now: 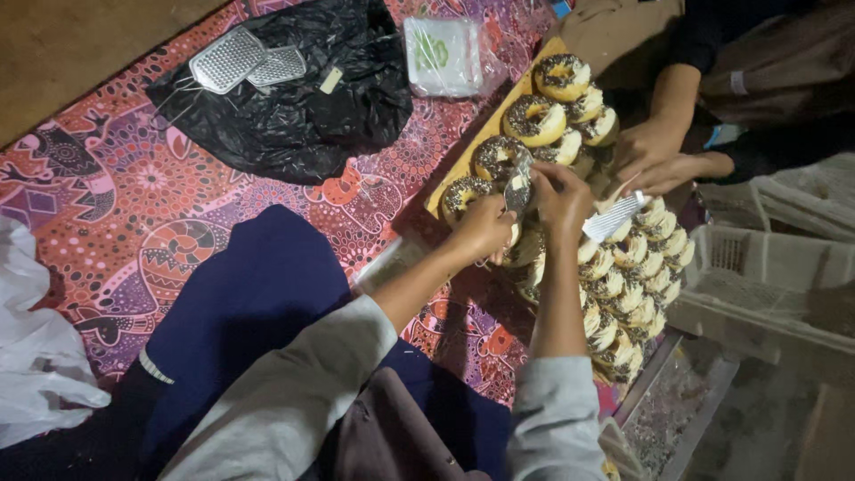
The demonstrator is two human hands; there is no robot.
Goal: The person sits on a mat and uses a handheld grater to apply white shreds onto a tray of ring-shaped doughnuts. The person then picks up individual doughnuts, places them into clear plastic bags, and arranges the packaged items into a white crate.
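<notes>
At the far left edge of the patterned mat [134,205] lies one crumpled white plastic bag [36,356]. Further right, toward the mat's far edge, a black plastic bag [294,116] carries two small metal graters [249,61] lying side by side, touching. Beside it, near the far edge, sits one clear plastic packet [443,55].

In the middle, the person's left hand [484,227] is closed around something small over the doughnuts; what it grasps cannot be made out. Just beside it, the right hand [561,194] pinches a small metal grater [518,187] between its fingers, held upright above the near end of a wooden board [463,165]. That board lies slantwise on the mat and bears a front row of four ring doughnuts [534,118] with dark sprinkles, with at least three more behind them.

To the right, many more doughnuts stand packed on edge in rows [632,276], too tightly to count. Above them, another person's two hands [655,156] meet, one holding a fourth grater [614,216]. At the right edge stands one pale plastic crate [757,267], with a metal tray [677,401] near it.
</notes>
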